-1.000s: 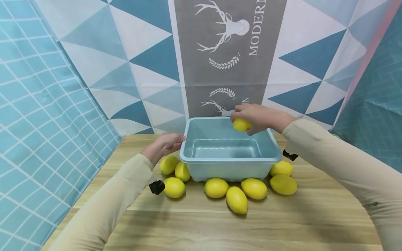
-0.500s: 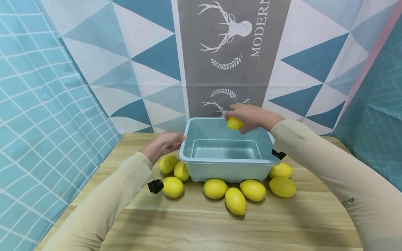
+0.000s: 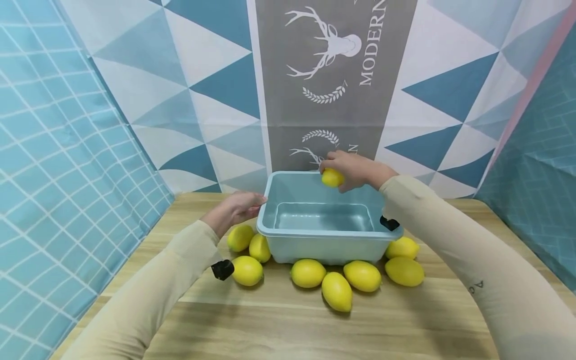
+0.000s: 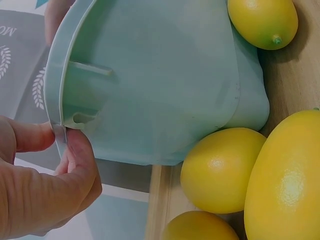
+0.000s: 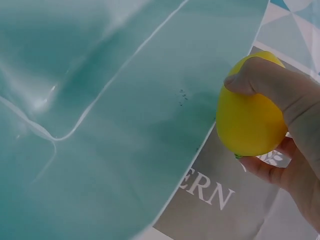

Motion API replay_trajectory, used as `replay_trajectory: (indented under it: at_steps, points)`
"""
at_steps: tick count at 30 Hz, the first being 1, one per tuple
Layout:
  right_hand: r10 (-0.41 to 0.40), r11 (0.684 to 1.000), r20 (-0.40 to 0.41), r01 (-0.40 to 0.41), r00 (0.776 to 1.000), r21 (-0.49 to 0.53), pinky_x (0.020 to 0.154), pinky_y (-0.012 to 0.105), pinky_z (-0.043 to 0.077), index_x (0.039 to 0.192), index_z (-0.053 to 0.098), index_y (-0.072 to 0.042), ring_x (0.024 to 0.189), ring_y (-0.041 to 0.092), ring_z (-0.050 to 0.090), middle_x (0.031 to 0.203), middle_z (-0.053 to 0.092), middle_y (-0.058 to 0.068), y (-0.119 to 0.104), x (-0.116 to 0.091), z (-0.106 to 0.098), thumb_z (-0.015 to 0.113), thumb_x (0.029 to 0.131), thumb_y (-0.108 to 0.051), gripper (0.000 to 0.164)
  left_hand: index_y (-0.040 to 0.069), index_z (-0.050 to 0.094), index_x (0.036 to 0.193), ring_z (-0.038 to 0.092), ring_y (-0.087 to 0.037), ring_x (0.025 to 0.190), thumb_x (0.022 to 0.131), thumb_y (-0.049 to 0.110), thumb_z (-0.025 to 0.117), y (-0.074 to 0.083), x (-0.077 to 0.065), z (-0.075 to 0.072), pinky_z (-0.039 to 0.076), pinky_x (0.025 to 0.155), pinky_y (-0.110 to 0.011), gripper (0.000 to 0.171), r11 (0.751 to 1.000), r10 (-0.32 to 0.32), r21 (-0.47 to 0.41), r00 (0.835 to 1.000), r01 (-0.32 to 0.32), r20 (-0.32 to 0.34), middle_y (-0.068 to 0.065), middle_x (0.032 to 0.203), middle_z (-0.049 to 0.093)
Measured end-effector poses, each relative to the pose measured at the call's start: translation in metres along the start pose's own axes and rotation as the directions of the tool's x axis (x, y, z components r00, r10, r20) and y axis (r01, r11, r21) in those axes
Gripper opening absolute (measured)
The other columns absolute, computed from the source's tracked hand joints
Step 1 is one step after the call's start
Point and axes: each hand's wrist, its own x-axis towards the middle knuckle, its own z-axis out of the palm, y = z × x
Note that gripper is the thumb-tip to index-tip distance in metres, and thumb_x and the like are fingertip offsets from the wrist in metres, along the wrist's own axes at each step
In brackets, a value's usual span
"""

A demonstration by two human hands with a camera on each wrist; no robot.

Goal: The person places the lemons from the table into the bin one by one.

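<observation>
A pale blue-green plastic bin stands on the wooden table, with nothing lying inside it. My left hand pinches its left rim; in the left wrist view the thumb and fingertips grip the rim from both sides. My right hand holds a yellow lemon over the back part of the bin. In the right wrist view that lemon sits between thumb and fingers, close by the bin's back rim.
Loose lemons lie round the bin: several along its front, such as one lemon, a few at its left and two at its right. A patterned cloth wall rises right behind the bin.
My right hand has moved left with the lemon, from the bin's right back towards its middle. My left hand keeps its hold on the rim.
</observation>
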Motion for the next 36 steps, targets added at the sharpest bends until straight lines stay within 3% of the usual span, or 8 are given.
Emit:
replay_trajectory:
  at_steps: [5,9,14,20,26,32,36]
  points:
    - [-0.033,0.999,0.028,0.033,0.999,0.002,0.091,0.047,0.052,0.118,0.059,-0.014,0.104,0.028,0.05,0.113,0.054,0.009,0.0,0.006,0.008,0.08,0.07,-0.005,0.053,-0.003,0.045,0.137,0.052,-0.014,0.1,0.099,0.01,0.05,-0.002,-0.001,-0.003,0.053,0.083,-0.014,0.04,1.0,-0.001,-0.005,1.0,0.0,-0.001,-0.007,0.117,0.049]
    - [-0.051,0.998,0.092,0.048,0.994,0.042,0.094,0.046,0.051,0.117,0.058,-0.013,0.106,0.028,0.048,0.116,0.053,0.009,0.0,0.008,0.014,0.078,0.071,-0.002,0.052,-0.003,0.046,0.136,0.052,-0.014,0.099,0.099,0.01,0.05,0.0,-0.001,-0.003,0.053,0.074,-0.012,0.04,1.0,-0.005,-0.001,1.0,0.005,-0.001,-0.007,0.116,0.049]
    - [-0.069,0.997,0.175,0.062,0.982,0.044,0.093,0.045,0.05,0.118,0.059,-0.011,0.103,0.027,0.049,0.112,0.054,0.009,-0.004,0.01,0.019,0.078,0.07,-0.001,0.052,-0.004,0.045,0.136,0.052,-0.014,0.1,0.099,0.009,0.05,0.001,-0.002,-0.003,0.053,0.071,-0.011,0.04,1.0,-0.01,0.0,1.0,0.01,-0.004,-0.007,0.116,0.048]
    - [-0.049,0.998,0.297,0.059,0.953,-0.024,0.091,0.039,0.05,0.111,0.062,-0.013,0.097,0.024,0.051,0.107,0.059,0.006,-0.009,0.014,0.028,0.08,0.067,-0.002,0.049,-0.005,0.044,0.137,0.053,-0.014,0.1,0.098,0.008,0.05,-0.001,-0.001,-0.003,0.054,0.074,-0.011,0.041,0.999,-0.004,-0.033,1.0,0.004,0.005,-0.009,0.122,0.048]
    - [-0.034,0.992,0.388,0.08,0.921,-0.101,0.09,0.036,0.051,0.111,0.063,-0.013,0.093,0.021,0.051,0.105,0.061,0.005,-0.013,0.016,0.032,0.082,0.066,-0.005,0.05,-0.004,0.045,0.135,0.054,-0.012,0.092,0.098,0.006,0.05,-0.002,0.0,-0.004,0.055,0.07,-0.011,0.039,0.999,-0.008,-0.043,1.0,0.008,0.009,-0.007,0.113,0.049]
    - [-0.035,0.989,0.459,0.097,0.888,-0.11,0.086,0.035,0.05,0.109,0.064,-0.014,0.092,0.02,0.049,0.105,0.06,0.005,-0.013,0.017,0.036,0.083,0.066,-0.007,0.048,-0.003,0.046,0.136,0.054,-0.013,0.095,0.098,0.007,0.051,-0.002,-0.002,-0.005,0.055,0.085,-0.016,0.04,0.999,-0.001,-0.04,1.0,0.002,0.013,-0.008,0.117,0.05]
    - [-0.003,0.993,0.491,0.06,0.871,-0.1,0.088,0.036,0.049,0.113,0.064,-0.015,0.097,0.022,0.048,0.11,0.059,0.006,-0.015,0.017,0.04,0.082,0.067,-0.009,0.05,-0.003,0.046,0.136,0.053,-0.015,0.098,0.098,0.008,0.051,-0.003,-0.003,-0.005,0.053,0.094,-0.021,0.04,0.999,-0.005,-0.041,1.0,0.006,0.017,-0.009,0.12,0.05]
